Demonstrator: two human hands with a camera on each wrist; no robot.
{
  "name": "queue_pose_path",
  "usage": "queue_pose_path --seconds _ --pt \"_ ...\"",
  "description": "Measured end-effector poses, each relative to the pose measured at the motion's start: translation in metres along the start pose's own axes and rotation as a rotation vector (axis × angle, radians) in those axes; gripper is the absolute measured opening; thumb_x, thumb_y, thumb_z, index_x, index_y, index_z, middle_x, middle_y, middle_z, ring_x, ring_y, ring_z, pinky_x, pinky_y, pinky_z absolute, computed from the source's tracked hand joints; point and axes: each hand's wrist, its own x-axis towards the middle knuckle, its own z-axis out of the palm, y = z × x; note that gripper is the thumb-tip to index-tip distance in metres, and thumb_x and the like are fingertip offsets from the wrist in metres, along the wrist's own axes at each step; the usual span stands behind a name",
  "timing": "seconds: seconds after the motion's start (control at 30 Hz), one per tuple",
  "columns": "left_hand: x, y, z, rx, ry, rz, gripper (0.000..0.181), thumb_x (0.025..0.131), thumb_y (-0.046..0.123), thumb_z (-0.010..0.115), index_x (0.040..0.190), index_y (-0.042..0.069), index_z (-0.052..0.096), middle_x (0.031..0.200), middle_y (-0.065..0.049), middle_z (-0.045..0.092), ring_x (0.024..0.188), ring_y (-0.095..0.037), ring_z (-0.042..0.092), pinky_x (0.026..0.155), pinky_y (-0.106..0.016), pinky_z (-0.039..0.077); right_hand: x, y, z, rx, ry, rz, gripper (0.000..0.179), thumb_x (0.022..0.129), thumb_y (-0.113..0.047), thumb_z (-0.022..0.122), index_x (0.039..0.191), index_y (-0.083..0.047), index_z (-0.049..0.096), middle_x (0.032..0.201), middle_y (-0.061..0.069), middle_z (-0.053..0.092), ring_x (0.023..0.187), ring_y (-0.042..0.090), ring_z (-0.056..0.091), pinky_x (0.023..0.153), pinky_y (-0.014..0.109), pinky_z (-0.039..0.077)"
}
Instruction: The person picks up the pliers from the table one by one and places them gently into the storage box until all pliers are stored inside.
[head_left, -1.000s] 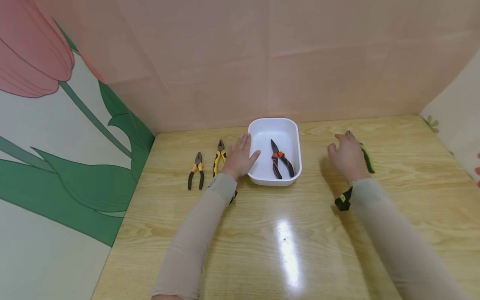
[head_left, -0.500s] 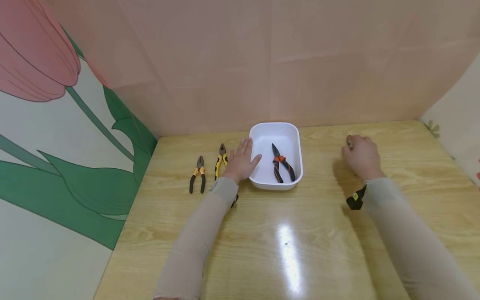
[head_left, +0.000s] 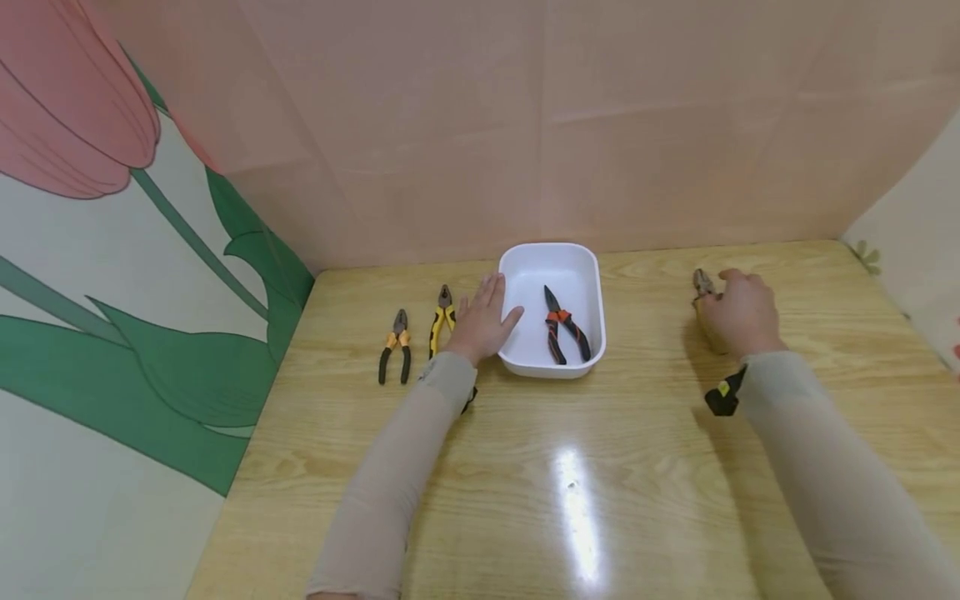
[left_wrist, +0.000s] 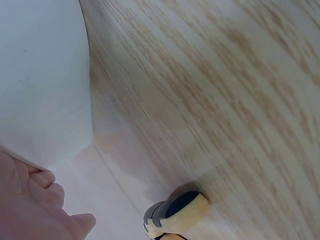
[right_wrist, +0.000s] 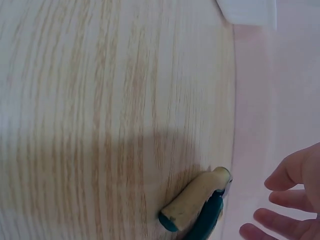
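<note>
My left hand [head_left: 480, 323] lies with straight fingers along the left rim of a white plastic box [head_left: 512, 363]. Inside the box are long-nose pliers [head_left: 558, 317] with black and orange handles. Over on the right, my right hand [head_left: 741, 315] hovers beside pliers [head_left: 703, 283] lying on the table, partly hiding their handles. In the right wrist view, its spread fingers are apart from the pliers [right_wrist: 192, 199], whose handles look tan and dark green. Yellow-and-black pliers [head_left: 444, 300] lie just left of my left hand, which covers part of them.
Farther left lie pliers [head_left: 398, 337] with orange and black handles. A wood-grain table [head_left: 510, 483] carries everything, with a pink sheet [head_left: 540, 125] behind it. At the left stands a panel with a tulip picture [head_left: 67, 108].
My right hand has moved to the right over the pliers, uncovering their head and part of a yellowish handle. The left hand stays at the box.
</note>
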Motion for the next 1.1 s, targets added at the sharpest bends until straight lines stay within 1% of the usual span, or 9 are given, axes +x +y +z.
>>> queue_pose_path --seconds 0.1,0.27,0.37,0.47,0.6,0.63,0.77,0.87,1.1 --pt "0.000 0.000 0.001 -0.007 0.000 0.003 0.075 0.108 0.053 0.032 0.164 0.012 0.003 0.171 -0.005 0.005 0.157 -0.021 0.003 0.125 -0.054 0.008 0.000 0.005 -0.002 -0.008 -0.018 0.021 0.060 0.102 -0.019 0.044 0.150 0.014 0.029 0.137 0.048 0.031 0.121 0.064 0.033 0.093 0.075 0.039" --pt "0.004 0.001 0.002 0.011 -0.034 -0.021 0.074 0.108 0.054 0.030 0.164 0.015 -0.001 0.171 -0.002 0.001 0.156 -0.018 -0.002 0.126 -0.052 0.006 -0.001 0.011 -0.007 -0.023 -0.061 0.048 0.064 0.101 -0.022 0.043 0.148 0.018 0.026 0.135 0.050 0.028 0.122 0.066 0.029 0.091 0.076 0.038" --pt "0.005 0.001 0.004 0.023 -0.043 -0.031 0.074 0.108 0.054 0.029 0.164 0.015 -0.001 0.171 -0.001 -0.001 0.156 -0.017 -0.003 0.126 -0.052 0.006 -0.002 0.012 -0.009 -0.028 -0.085 0.060 0.066 0.101 -0.024 0.042 0.145 0.022 0.024 0.132 0.052 0.029 0.118 0.066 0.034 0.088 0.074 0.041" --pt "0.003 0.001 0.004 0.009 -0.021 -0.015 0.075 0.108 0.055 0.030 0.164 0.014 0.000 0.171 -0.003 0.001 0.157 -0.019 -0.001 0.126 -0.053 0.006 -0.002 0.014 -0.011 -0.036 -0.105 0.071 0.066 0.100 -0.025 0.042 0.140 0.025 0.028 0.125 0.051 0.035 0.107 0.060 0.043 0.079 0.069 0.046" --pt "0.002 0.001 0.005 -0.013 0.002 0.000 0.076 0.108 0.055 0.031 0.164 0.013 0.002 0.171 -0.005 0.004 0.157 -0.021 0.002 0.125 -0.053 0.006 -0.002 0.016 -0.012 -0.063 -0.122 0.065 0.058 0.099 -0.025 0.043 0.125 0.027 0.038 0.109 0.044 0.044 0.090 0.050 0.049 0.065 0.057 0.049" --pt "0.003 0.001 0.005 -0.012 -0.004 -0.006 0.076 0.108 0.055 0.031 0.164 0.013 0.001 0.171 -0.004 0.002 0.157 -0.020 0.001 0.126 -0.053 0.006 -0.003 0.017 -0.012 -0.069 -0.128 0.061 0.056 0.099 -0.024 0.044 0.121 0.027 0.040 0.106 0.042 0.046 0.087 0.048 0.049 0.063 0.055 0.049" --pt "0.004 0.000 0.005 -0.004 -0.021 -0.021 0.075 0.108 0.054 0.030 0.164 0.015 -0.001 0.171 -0.002 0.000 0.157 -0.018 -0.002 0.126 -0.052 0.006 -0.003 0.017 -0.012 -0.082 -0.143 0.036 0.051 0.100 -0.023 0.046 0.112 0.026 0.045 0.097 0.039 0.051 0.079 0.043 0.053 0.059 0.049 0.050" --pt "0.005 0.000 0.004 0.006 -0.027 -0.026 0.074 0.108 0.053 0.030 0.164 0.015 -0.001 0.171 -0.002 0.000 0.156 -0.018 -0.002 0.126 -0.052 0.006 -0.005 0.019 -0.011 -0.085 -0.152 0.018 0.050 0.102 -0.023 0.046 0.109 0.027 0.048 0.093 0.038 0.053 0.077 0.042 0.054 0.060 0.049 0.050" --pt "0.005 -0.001 0.005 0.002 -0.026 -0.025 0.075 0.108 0.054 0.029 0.163 0.015 -0.003 0.171 -0.001 -0.002 0.156 -0.017 -0.004 0.126 -0.052 0.005 -0.008 0.021 -0.011 -0.079 -0.159 0.035 0.041 0.098 -0.016 0.047 0.105 0.024 0.049 0.085 0.031 0.053 0.073 0.039 0.052 0.058 0.043 0.048"
